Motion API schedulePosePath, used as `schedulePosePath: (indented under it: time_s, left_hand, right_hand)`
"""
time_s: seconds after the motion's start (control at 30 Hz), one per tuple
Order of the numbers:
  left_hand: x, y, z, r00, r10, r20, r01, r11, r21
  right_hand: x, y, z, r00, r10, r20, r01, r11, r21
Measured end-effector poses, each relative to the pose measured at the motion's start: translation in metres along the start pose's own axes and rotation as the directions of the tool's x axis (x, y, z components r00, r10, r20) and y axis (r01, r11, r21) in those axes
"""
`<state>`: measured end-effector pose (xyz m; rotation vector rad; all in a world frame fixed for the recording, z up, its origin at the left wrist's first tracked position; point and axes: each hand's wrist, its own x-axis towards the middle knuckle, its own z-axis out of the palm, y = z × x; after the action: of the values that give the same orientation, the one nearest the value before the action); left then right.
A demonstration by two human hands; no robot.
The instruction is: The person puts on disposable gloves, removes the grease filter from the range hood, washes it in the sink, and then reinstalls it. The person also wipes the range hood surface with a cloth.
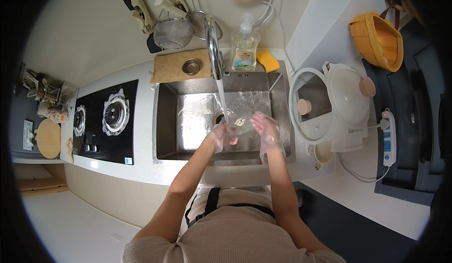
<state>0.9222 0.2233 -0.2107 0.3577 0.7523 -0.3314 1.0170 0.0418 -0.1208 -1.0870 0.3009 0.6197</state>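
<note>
Both my hands wear thin clear plastic gloves over the steel sink (pixel 169 121). My left hand (pixel 223 136) holds the near left edge of a clear, see-through item (pixel 243 125), perhaps a container, which has a small pale figure on it. Water runs from the chrome faucet (pixel 213 47) onto the area by my left hand and the item. At the item's right side is my right hand (pixel 265 125), its fingers extended; it does not plainly grip anything. The item's exact outline is hard to see against the wet steel.
Behind the sink are a soap pump bottle (pixel 244 51), a yellow sponge (pixel 268 61) and a strainer cup (pixel 191 66) on a brown mat (pixel 166 68). A glass lid (pixel 314 128) and white cooker (pixel 348 90) stand right, a gas hob (pixel 106 136) left. Utensils hang above.
</note>
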Motion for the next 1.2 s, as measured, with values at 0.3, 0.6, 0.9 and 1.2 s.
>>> schedulePosePath:
  time_s: [0.3,0.6,0.9,1.2]
  left_hand:
    - [-0.040,0.048,0.036,0.957,0.253,-0.143,-0.173,0.890,0.422]
    - [-0.049,0.019,0.024,0.987,0.093,-0.132,-0.066,0.979,0.191]
    - [-0.054,0.026,0.056,0.907,0.209,-0.365,-0.032,0.900,0.435]
    - [-0.118,0.047,0.042,0.362,0.834,0.416,0.201,-0.506,0.839]
  right_hand:
    - [-0.007,0.003,0.006,0.999,0.025,0.026,-0.026,0.999,0.024]
    - [-0.018,-0.001,0.021,0.998,0.037,0.047,-0.038,0.999,0.021]
    - [-0.003,0.016,0.028,0.991,0.063,0.117,-0.063,0.998,-0.007]
    - [0.012,0.065,0.072,0.941,0.235,0.244,-0.229,0.972,-0.051]
